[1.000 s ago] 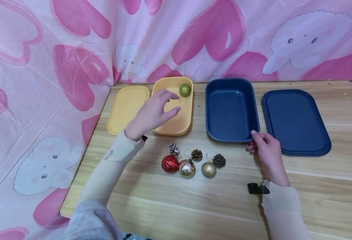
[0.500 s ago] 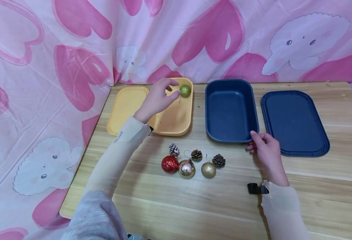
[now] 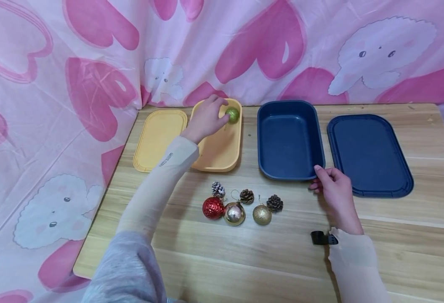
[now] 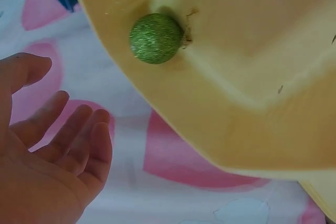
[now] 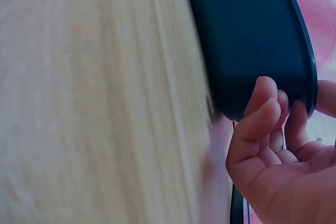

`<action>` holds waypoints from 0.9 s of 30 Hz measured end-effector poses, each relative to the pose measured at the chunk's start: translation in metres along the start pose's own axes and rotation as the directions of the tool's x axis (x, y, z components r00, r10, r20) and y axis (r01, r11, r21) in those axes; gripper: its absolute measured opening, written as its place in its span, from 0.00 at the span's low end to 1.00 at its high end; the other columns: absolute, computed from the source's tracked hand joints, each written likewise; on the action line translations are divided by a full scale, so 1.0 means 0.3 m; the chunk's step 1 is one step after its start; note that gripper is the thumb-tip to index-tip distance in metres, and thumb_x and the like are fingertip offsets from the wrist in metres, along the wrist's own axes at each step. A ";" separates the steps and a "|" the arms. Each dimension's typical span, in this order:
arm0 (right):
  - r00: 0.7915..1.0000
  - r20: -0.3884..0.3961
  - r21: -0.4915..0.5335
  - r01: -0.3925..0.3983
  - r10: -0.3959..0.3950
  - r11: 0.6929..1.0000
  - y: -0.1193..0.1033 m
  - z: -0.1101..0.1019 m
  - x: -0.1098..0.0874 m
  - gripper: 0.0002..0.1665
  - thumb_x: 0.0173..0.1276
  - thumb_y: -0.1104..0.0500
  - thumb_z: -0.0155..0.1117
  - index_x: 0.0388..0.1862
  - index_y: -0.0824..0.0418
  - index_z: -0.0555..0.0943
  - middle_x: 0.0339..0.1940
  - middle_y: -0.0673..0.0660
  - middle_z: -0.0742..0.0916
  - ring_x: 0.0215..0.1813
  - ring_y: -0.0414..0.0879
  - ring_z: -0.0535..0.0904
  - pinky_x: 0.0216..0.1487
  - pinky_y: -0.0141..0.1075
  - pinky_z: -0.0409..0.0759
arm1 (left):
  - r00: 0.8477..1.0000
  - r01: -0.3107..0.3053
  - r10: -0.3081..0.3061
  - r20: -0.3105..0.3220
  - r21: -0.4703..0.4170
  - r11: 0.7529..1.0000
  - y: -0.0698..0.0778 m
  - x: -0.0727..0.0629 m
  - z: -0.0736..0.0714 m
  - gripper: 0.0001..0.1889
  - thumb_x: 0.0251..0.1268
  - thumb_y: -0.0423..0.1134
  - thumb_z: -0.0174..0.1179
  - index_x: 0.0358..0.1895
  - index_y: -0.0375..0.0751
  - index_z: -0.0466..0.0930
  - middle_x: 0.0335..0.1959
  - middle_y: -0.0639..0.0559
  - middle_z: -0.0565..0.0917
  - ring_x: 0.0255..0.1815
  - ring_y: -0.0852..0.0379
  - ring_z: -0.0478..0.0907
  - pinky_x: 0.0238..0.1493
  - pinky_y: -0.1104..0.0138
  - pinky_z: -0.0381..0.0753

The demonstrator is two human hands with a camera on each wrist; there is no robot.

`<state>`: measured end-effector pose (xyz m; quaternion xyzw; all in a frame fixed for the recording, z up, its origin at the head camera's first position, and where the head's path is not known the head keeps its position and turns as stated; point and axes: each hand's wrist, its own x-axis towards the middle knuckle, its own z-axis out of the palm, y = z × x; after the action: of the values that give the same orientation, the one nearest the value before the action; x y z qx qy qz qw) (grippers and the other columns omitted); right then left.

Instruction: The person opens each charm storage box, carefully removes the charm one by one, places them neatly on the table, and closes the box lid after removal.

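A glittery green ornament ball (image 3: 232,115) lies in the far right corner of the yellow box (image 3: 222,162), its gold string showing in the left wrist view. Over that box is my left hand (image 3: 208,118), fingers loosely bent and thumb apart. The left wrist view shows a gap between this hand (image 4: 60,145) and the green ball (image 4: 156,39), and nothing in the fingers. My right hand (image 3: 335,189) pinches the near right corner of the dark blue box (image 3: 290,143), thumb on the rim and fingers outside. No objects are visible inside the blue box.
In front of the boxes lie a red ball (image 3: 213,208), a shiny gold ball (image 3: 234,213), a glittery gold ball (image 3: 262,215) and several pine cones (image 3: 275,203). A yellow lid (image 3: 160,141) lies left, a blue lid (image 3: 370,155) right. A pink curtain (image 3: 259,50) hangs behind.
My left hand has moved away from me and slightly right over the yellow box, nearer the green ball. The right hand has kept its hold on the blue box.
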<state>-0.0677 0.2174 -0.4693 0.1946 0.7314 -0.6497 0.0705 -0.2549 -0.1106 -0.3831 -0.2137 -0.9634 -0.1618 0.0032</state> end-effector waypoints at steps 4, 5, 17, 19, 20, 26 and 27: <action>1.000 0.007 0.027 -0.008 0.008 1.000 0.001 -0.001 0.003 0.21 0.70 0.44 0.59 0.35 0.61 0.75 0.23 0.44 0.85 0.25 0.37 0.84 0.30 0.28 0.83 | 0.999 0.019 -0.020 0.047 0.024 1.000 -0.010 0.019 0.019 0.22 0.66 0.43 0.54 0.59 0.35 0.74 0.59 0.41 0.75 0.62 0.46 0.72 0.66 0.60 0.70; 1.000 0.007 0.025 -0.008 0.008 1.000 0.001 -0.001 0.003 0.21 0.69 0.44 0.59 0.35 0.61 0.75 0.23 0.44 0.85 0.25 0.37 0.84 0.30 0.28 0.83 | 0.998 0.028 -0.030 0.062 0.027 0.999 -0.012 0.023 0.025 0.22 0.67 0.43 0.54 0.60 0.35 0.73 0.59 0.41 0.75 0.62 0.46 0.72 0.67 0.59 0.70; 1.000 -0.024 -0.023 -0.003 0.002 1.000 -0.002 0.007 0.002 0.22 0.70 0.42 0.57 0.35 0.61 0.74 0.22 0.42 0.84 0.25 0.35 0.83 0.30 0.28 0.83 | 0.961 0.058 -0.077 0.266 0.079 0.995 -0.020 0.061 0.094 0.29 0.68 0.42 0.55 0.70 0.38 0.61 0.72 0.39 0.64 0.71 0.40 0.63 0.72 0.51 0.63; 1.000 -0.024 -0.018 -0.001 0.000 1.000 -0.002 0.007 0.002 0.22 0.69 0.42 0.58 0.35 0.60 0.75 0.22 0.42 0.84 0.25 0.35 0.83 0.30 0.28 0.82 | 0.958 0.060 -0.080 0.276 0.079 0.995 -0.018 0.061 0.099 0.31 0.68 0.42 0.56 0.72 0.38 0.60 0.72 0.40 0.62 0.71 0.39 0.63 0.72 0.50 0.63; 1.000 -0.025 -0.012 -0.002 0.001 1.000 -0.002 0.007 0.002 0.22 0.69 0.42 0.58 0.35 0.60 0.75 0.22 0.42 0.84 0.25 0.35 0.83 0.30 0.28 0.82 | 0.957 0.062 -0.081 0.280 0.076 0.995 -0.017 0.061 0.102 0.31 0.68 0.42 0.56 0.72 0.38 0.59 0.73 0.40 0.62 0.71 0.39 0.63 0.72 0.49 0.64; 1.000 -0.028 -0.021 0.003 -0.004 1.000 -0.003 0.008 0.000 0.21 0.69 0.42 0.58 0.35 0.60 0.74 0.22 0.42 0.84 0.24 0.35 0.83 0.30 0.27 0.82 | 0.949 0.053 -0.075 0.308 0.080 0.995 -0.020 0.062 0.120 0.33 0.69 0.41 0.54 0.74 0.40 0.54 0.75 0.40 0.59 0.72 0.38 0.62 0.71 0.48 0.65; 1.000 -0.028 -0.023 0.003 -0.004 1.000 -0.003 0.008 -0.001 0.21 0.69 0.42 0.57 0.35 0.60 0.74 0.22 0.42 0.84 0.24 0.35 0.83 0.30 0.27 0.82 | 0.947 0.051 -0.074 0.311 0.081 0.995 -0.019 0.063 0.122 0.33 0.69 0.41 0.53 0.74 0.40 0.54 0.75 0.40 0.58 0.72 0.38 0.61 0.71 0.49 0.65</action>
<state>-0.0683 0.2149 -0.4687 0.2016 0.7401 -0.6387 0.0613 -0.2722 -0.0963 -0.4183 -0.2059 -0.9631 -0.0907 -0.1475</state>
